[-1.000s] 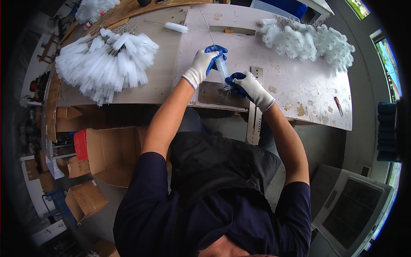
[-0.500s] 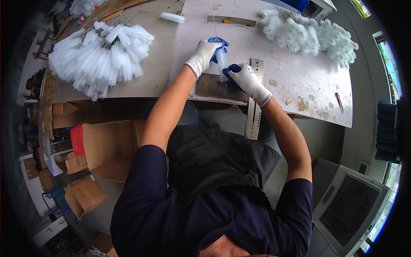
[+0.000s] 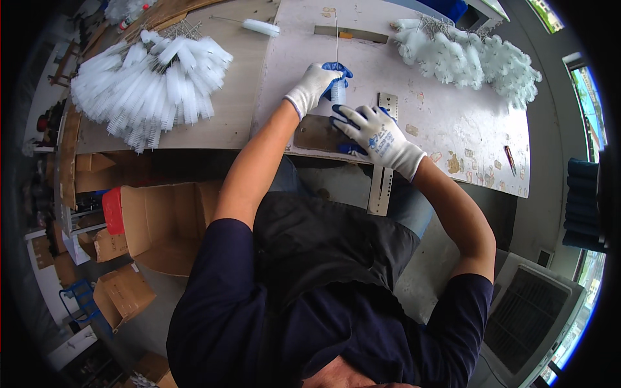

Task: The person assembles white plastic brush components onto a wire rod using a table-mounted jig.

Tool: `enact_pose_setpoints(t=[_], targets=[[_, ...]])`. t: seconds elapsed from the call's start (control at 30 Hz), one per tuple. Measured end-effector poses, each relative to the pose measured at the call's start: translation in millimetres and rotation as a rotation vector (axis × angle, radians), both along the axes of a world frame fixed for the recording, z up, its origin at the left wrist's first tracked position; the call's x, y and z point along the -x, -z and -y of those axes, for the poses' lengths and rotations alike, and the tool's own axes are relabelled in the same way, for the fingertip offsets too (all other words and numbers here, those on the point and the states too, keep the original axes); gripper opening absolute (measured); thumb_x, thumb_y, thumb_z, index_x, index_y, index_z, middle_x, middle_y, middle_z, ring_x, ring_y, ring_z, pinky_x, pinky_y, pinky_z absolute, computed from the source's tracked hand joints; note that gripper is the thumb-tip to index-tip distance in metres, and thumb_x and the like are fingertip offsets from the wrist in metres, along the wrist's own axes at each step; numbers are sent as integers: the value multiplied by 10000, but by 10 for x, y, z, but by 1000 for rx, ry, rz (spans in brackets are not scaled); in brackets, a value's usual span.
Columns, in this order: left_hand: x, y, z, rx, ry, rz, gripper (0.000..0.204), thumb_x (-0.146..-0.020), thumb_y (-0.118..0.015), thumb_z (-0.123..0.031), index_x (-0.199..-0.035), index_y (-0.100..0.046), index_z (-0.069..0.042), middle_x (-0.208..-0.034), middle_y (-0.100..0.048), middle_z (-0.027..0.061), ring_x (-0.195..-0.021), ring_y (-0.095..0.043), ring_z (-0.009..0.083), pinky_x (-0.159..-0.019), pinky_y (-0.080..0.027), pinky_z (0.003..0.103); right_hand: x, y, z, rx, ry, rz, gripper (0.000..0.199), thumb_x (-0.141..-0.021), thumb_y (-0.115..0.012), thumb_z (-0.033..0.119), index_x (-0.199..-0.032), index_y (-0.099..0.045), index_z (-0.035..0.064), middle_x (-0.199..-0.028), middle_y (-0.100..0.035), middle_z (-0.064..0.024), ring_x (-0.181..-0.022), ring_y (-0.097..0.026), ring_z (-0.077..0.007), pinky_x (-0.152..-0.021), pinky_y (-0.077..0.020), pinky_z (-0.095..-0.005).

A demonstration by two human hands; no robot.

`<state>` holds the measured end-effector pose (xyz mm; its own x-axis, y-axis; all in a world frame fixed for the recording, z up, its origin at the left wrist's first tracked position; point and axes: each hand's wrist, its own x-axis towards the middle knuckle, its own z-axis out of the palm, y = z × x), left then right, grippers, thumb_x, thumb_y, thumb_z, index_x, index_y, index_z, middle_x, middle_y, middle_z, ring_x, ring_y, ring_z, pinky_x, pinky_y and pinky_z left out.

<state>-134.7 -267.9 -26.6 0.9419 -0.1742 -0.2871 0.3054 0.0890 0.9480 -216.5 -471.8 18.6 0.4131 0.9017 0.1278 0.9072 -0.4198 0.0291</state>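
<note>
My left hand [image 3: 325, 83], in a white glove with blue-coated fingers, is closed round a bottle brush [image 3: 338, 96]. The brush's thin wire stem [image 3: 337, 39] points away from me, and its white bristles show below my fingers. Close to the bristle end is my right hand [image 3: 378, 136], gloved alike, with its fingers spread over a flat metal plate [image 3: 315, 133] at the table's near edge. The brush tip is partly hidden behind the right fingers. Under that hand runs a perforated metal bar [image 3: 380, 191], which sticks out past the table edge.
A large heap of white brushes [image 3: 155, 81] lies to the left, another pile [image 3: 462, 55] at the back right. One single brush [image 3: 261, 27] and a metal strip [image 3: 352, 32] lie far back. A pen-like tool [image 3: 511, 160] is at right; an open cardboard box [image 3: 158, 223] stands below left.
My right hand has come away from the brush's lower end, moved slightly toward me and right, and spread its fingers. My left hand, still holding the brush, has shifted slightly right.
</note>
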Motion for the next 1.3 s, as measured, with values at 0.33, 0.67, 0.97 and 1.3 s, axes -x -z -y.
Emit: enact_pose_setpoints(t=[0.33,0.67,0.97,1.3], targets=[[-54,79,199,-183,31,-31,172,-887,-575,-90,-927,-728,-23,-761,-649,29,-640,-592,130,-588,-507,281,-327,181,-186,157,-212,121,224,-845,-587,263,-998,-658,115,-1010,-574,-71,-967,-566,-250,-808,-487,-373],[3,-11,505,-441,-44,168,215,-911,-587,-139,-1060,-681,-14,-852,-699,56,-677,-643,150,-596,-523,306,-274,285,-172,205,-92,64,211,-868,-578,297,-968,-666,134,-930,-659,-72,-900,-628,-255,-781,-483,-390],[1610,264,107,-218,-364,240,165,-962,-545,-73,-1076,-658,-37,-878,-688,36,-677,-638,111,-566,-509,263,173,-124,-300,344,307,-267,232,-910,-547,237,-918,-725,88,-884,-720,-99,-783,-717,-273,-625,-546,-404],[2263,435,981,690,-245,-118,275,-987,-533,-277,-1040,-619,-21,-797,-666,62,-680,-655,174,-553,-511,283,465,45,-608,39,792,-462,293,-908,-509,211,-1007,-730,46,-1015,-713,-195,-934,-703,-335,-774,-552,-433]])
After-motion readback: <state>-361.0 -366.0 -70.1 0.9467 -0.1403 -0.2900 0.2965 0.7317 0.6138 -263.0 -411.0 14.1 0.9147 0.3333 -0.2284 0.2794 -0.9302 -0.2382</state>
